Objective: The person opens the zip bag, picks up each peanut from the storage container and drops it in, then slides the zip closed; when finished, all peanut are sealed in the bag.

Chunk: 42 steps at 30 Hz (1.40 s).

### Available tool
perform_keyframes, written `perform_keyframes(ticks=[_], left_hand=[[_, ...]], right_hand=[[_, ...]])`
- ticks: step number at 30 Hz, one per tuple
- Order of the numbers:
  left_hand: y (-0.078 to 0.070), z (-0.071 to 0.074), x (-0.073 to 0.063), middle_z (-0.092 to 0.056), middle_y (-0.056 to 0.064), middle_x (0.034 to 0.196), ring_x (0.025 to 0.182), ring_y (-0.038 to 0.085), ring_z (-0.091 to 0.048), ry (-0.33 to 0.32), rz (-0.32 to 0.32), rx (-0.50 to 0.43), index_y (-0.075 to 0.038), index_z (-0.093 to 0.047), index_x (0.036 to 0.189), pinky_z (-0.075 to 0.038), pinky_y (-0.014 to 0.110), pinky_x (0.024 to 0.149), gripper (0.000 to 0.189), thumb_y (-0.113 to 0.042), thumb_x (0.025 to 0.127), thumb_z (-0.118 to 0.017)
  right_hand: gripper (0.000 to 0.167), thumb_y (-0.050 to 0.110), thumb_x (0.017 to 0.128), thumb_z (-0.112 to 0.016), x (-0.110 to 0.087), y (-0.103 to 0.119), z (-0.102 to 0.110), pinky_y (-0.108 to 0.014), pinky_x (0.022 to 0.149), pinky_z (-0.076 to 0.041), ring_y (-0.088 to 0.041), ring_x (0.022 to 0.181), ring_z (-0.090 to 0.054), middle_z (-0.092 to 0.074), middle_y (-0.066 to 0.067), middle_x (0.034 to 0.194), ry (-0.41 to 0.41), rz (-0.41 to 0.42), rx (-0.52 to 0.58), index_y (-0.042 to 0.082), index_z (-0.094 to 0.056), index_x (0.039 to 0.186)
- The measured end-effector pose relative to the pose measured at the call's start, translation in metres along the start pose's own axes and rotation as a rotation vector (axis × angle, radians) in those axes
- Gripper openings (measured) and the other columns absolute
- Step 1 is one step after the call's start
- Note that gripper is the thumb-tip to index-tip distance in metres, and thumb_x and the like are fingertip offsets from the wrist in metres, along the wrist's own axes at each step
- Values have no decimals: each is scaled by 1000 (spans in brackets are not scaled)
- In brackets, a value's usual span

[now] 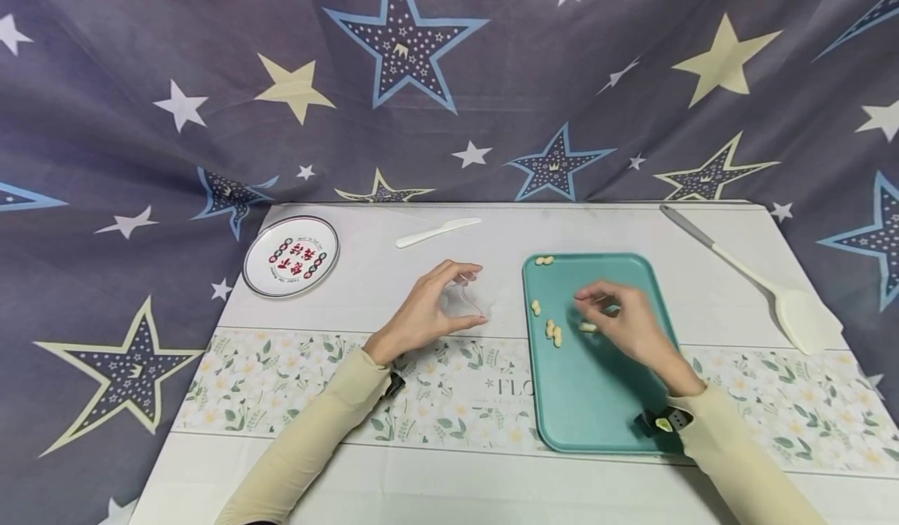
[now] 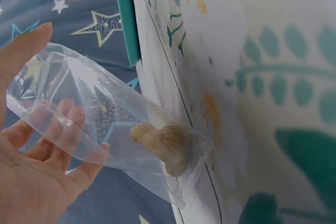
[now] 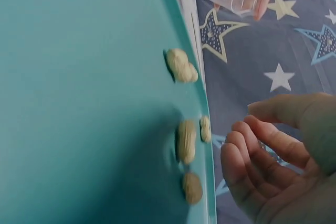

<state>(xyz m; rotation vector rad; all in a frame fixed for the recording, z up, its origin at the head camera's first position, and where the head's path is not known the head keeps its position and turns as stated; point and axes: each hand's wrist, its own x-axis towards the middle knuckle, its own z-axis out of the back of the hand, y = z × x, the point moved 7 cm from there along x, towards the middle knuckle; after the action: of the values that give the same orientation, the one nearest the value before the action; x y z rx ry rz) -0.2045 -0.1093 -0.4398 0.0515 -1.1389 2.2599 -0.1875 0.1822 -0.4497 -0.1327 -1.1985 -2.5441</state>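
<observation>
My left hand [image 1: 430, 304] holds a clear plastic bag [image 1: 458, 303] above the table, its thumb and fingers curved round the mouth. In the left wrist view, unshelled peanuts [image 2: 170, 145] lie at the bottom of the bag [image 2: 113, 111]. Over the green tray [image 1: 597, 388] hovers my right hand [image 1: 621, 318], its fingers loosely curved, with nothing visible between thumb and index finger. One peanut [image 1: 588, 327] lies just below that hand. More peanuts [image 1: 558, 336] sit along the tray's left side, and several peanuts [image 3: 186, 141] show in the right wrist view.
A round white plate [image 1: 291, 257] with red lettering stands at the back left. Near the back edge lies a white plastic knife [image 1: 437, 232]. To the right of the tray is a white spatula [image 1: 801, 318] with a grey handle end. A star-patterned curtain [image 1: 449, 80] hangs behind.
</observation>
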Motion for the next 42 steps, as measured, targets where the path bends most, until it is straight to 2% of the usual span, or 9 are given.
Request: perform_keyframes(ticks=[7, 14, 22, 28, 34, 42], left_hand=[[-1, 0, 0, -67, 11, 129, 118, 25, -64, -5, -10, 8, -14, -57, 144, -54, 41, 106, 76, -28, 79, -93], [0, 1, -1, -67, 12, 130, 119, 28, -64, 3, 3, 1, -14, -57, 145, -53, 42, 107, 76, -29, 80, -93], [2, 0, -4, -67, 11, 130, 117, 20, -62, 8, 8, 19, -11, -57, 145, -53, 40, 106, 76, -30, 81, -92], [2, 0, -4, -67, 11, 129, 117, 21, -63, 10, 6, 20, -14, -57, 145, -53, 39, 106, 75, -30, 80, -92], [4, -1, -3, -67, 12, 129, 118, 26, -64, 15, 13, 6, -15, -57, 145, -53, 39, 108, 75, -29, 80, -93], [4, -1, -3, -67, 11, 129, 118, 26, -64, 18, 20, 9, -16, -57, 144, -52, 39, 107, 75, -29, 80, -93]], right_hand=[[11, 9, 95, -75, -10, -12, 17, -18, 67, -56, -19, 78, -72, -78, -9, 90, -43, -52, -101, 5, -78, 105], [14, 9, 93, -77, -19, -25, 23, -18, 60, -52, -21, 79, -71, -77, -12, 89, -28, -138, -139, 3, -77, 105], [19, 17, 94, -78, -22, -32, 21, -18, 60, -49, -20, 80, -70, -75, -11, 90, 6, -208, -166, 2, -75, 106], [19, 16, 94, -78, -23, -33, 16, -20, 59, -50, -20, 77, -69, -75, -12, 89, 13, -210, -179, 1, -74, 104], [17, 12, 92, -79, -20, -33, 15, -20, 60, -48, -14, 73, -65, -74, -11, 86, 14, -178, -190, 0, -75, 103], [17, 5, 90, -76, -16, -33, 14, -21, 64, -47, -16, 77, -64, -75, -13, 91, 46, -189, -188, 2, -76, 106]])
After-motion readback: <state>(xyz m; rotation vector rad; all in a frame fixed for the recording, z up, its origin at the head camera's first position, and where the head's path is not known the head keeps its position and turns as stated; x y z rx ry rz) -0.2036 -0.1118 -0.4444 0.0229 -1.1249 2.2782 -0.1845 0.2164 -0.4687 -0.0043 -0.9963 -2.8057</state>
